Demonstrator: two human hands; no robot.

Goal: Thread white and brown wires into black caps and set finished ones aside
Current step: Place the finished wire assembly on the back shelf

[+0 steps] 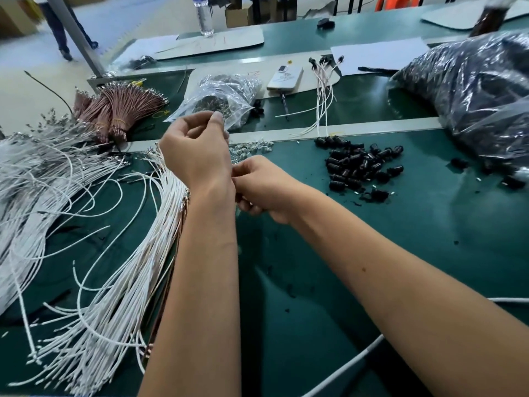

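White wires (120, 270), brown wires (120, 110), black caps (357, 164), green table (386, 239)

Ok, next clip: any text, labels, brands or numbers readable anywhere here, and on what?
None can be read.
Water bottle: its label is blurred.
Cardboard sheet: faint red marks, not legible.
Card under the white phone: a faint reddish scribble near its left end, not legible.
White phone: dark marks on its back, too small to tell.

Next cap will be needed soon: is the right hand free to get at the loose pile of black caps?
Probably yes. The black caps lie open on the green mat, to the outer side of the right hand, nothing between. Its fingers are curled, though, apparently busy with something small.
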